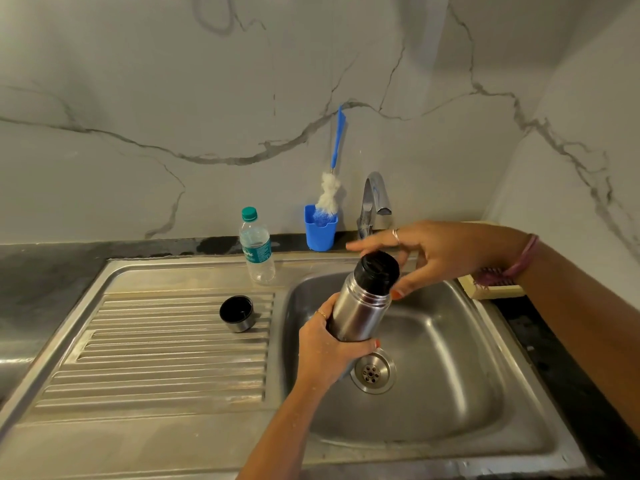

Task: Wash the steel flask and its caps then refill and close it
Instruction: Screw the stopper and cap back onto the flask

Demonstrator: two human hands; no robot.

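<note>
My left hand (329,348) grips the lower body of the steel flask (360,308), which is tilted over the sink basin (450,375). A black inner cap (376,270) sits on the flask's mouth. My right hand (426,254) is around that cap, its thumb under the rim and its fingers spread loosely behind the top. The flask's outer cup cap (237,313), steel outside and black inside, lies open side up on the ribbed drainboard (156,358).
A clear water bottle with a green lid (256,245) stands at the drainboard's back edge. A blue holder (320,230) with a blue-handled bottle brush (334,174) stands by the faucet (372,206). A scrub brush (491,284) lies right of the basin. The drain (372,372) is below the flask.
</note>
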